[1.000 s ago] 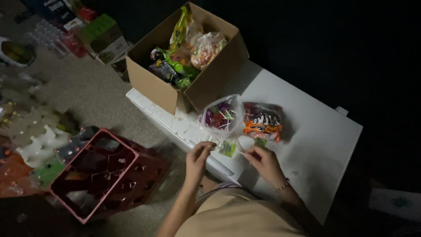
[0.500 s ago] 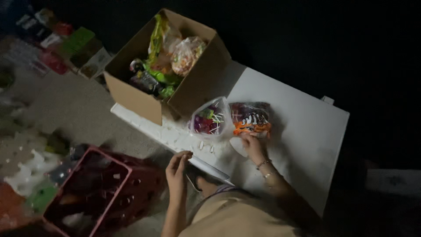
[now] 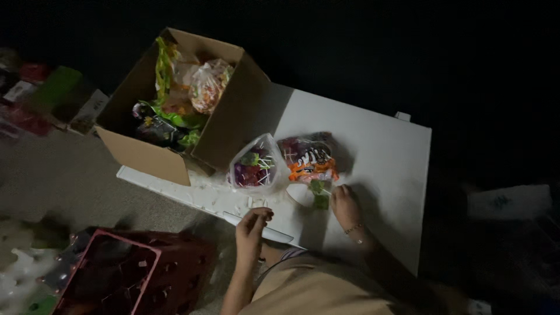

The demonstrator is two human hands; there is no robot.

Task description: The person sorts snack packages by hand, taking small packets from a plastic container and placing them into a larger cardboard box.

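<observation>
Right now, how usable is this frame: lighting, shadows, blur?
Head view: dim overall, upper background black; the white board is the brightest surface. The cardboard box casts a shadow onto it. The left hand and right hand look soft; the red crate and floor clutter at left are blurred.

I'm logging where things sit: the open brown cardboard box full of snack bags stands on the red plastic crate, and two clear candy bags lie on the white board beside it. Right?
Not quite. In the head view the open brown cardboard box stands on the white board, not on the red plastic crate, which sits lower left, apart from it. The two clear candy bags do lie on that board beside the box.
</observation>
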